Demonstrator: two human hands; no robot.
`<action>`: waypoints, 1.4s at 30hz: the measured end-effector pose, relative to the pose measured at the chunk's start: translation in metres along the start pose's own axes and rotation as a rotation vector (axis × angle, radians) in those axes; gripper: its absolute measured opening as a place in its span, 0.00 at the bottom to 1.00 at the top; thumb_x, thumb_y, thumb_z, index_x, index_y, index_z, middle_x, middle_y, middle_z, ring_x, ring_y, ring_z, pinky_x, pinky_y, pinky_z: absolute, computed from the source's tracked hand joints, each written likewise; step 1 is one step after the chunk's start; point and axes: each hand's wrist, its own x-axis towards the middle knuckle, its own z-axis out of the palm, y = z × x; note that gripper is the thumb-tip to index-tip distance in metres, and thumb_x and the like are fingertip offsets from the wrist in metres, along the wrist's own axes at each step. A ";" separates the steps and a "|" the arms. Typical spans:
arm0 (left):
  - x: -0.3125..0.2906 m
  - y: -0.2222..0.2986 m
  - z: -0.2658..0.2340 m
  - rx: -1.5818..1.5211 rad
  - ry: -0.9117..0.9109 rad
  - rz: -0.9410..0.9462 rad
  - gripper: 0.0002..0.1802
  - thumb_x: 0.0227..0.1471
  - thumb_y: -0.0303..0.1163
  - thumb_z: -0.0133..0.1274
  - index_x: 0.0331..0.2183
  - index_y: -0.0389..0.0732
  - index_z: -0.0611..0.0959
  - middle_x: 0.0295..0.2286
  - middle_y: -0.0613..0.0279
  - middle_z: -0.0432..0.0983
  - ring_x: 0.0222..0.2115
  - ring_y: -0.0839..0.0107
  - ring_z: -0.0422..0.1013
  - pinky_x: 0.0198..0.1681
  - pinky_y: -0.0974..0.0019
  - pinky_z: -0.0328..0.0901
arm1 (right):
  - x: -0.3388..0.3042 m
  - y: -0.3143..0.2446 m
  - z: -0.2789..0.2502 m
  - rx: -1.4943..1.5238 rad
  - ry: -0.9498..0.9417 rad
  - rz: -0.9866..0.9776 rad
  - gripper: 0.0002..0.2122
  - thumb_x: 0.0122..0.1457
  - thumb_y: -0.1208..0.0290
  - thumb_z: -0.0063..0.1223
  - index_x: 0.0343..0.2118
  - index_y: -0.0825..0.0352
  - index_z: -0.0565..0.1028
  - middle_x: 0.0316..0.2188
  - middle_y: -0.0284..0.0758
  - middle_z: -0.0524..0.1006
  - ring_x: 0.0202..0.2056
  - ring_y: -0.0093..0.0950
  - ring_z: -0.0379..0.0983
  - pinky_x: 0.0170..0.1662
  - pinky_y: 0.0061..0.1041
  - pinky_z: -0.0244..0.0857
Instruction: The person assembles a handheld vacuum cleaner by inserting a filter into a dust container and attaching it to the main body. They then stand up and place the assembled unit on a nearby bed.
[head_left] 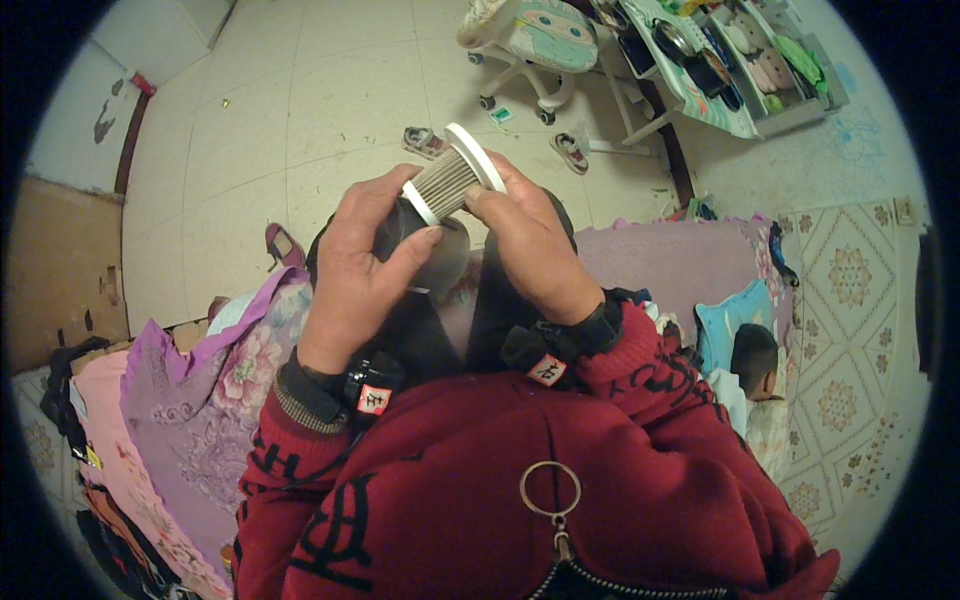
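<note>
Pleated filter (pixel 445 187): raised between your two hands, above your lap. Its long axis is oblique: the smaller white ring (pixel 420 204) points down and left toward your left fingers, the wider white ring (pixel 476 157) up and right toward the right ones.

Your right hand (pixel 528 235) is closed on the filter, thumb on the pleats, fingers partly hidden behind the wider ring. Your left hand (pixel 355 245) is curved with a broad gap, thumb and forefinger at the smaller ring; cannot tell what, if anything, it grips. A grey rounded object (pixel 447 262) shows just beneath the left thumb, partly covered; unclear whether held or resting on your dark trousers (pixel 410 325).

To the right of your right fingers: mauve bed cover (pixel 650 265), then a blue pillow (pixel 735 310) and a person's head (pixel 755 355). Left of and nearer you than your left fingers: floral purple blanket (pixel 235 350).

Beyond both sets of fingers: pale tiled floor (pixel 330 100), two sneakers, a wheeled chair (pixel 550 40) with a cartoon cover, cut off at the top. Far right, a cluttered surface (pixel 735 122); its dark items are hard to identify. Patterned wall (pixel 845 300) further right; the outer edges fall into black.
</note>
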 end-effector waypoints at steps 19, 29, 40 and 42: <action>-0.001 0.001 -0.011 -0.269 -0.072 -0.255 0.27 0.45 0.36 0.56 0.47 0.36 0.72 0.36 0.58 0.73 0.37 0.74 0.68 0.41 0.71 0.62 | -0.005 -0.007 -0.005 -0.002 -0.139 -0.063 0.22 0.55 0.76 0.44 0.54 0.71 0.61 0.48 0.35 0.66 0.50 0.25 0.63 0.54 0.26 0.56; 0.001 0.009 -0.014 -0.401 -0.148 -0.311 0.25 0.48 0.36 0.54 0.47 0.34 0.71 0.35 0.62 0.73 0.36 0.76 0.67 0.41 0.73 0.62 | -0.003 -0.006 -0.012 -0.064 -0.133 -0.081 0.18 0.56 0.74 0.47 0.50 0.71 0.65 0.44 0.34 0.68 0.43 0.21 0.66 0.46 0.22 0.62; 0.004 0.028 -0.026 -0.575 -0.164 -0.296 0.25 0.50 0.35 0.49 0.48 0.32 0.69 0.41 0.59 0.70 0.40 0.74 0.66 0.44 0.72 0.60 | -0.008 -0.030 -0.017 -0.027 -0.168 0.067 0.14 0.55 0.68 0.54 0.43 0.69 0.73 0.26 0.26 0.72 0.26 0.15 0.67 0.30 0.16 0.64; 0.004 0.028 -0.028 -0.535 -0.160 -0.283 0.25 0.49 0.35 0.48 0.48 0.32 0.69 0.41 0.59 0.70 0.40 0.74 0.66 0.44 0.72 0.60 | -0.010 -0.034 -0.016 0.029 -0.187 0.104 0.15 0.55 0.69 0.54 0.44 0.68 0.72 0.27 0.26 0.72 0.26 0.14 0.67 0.30 0.16 0.64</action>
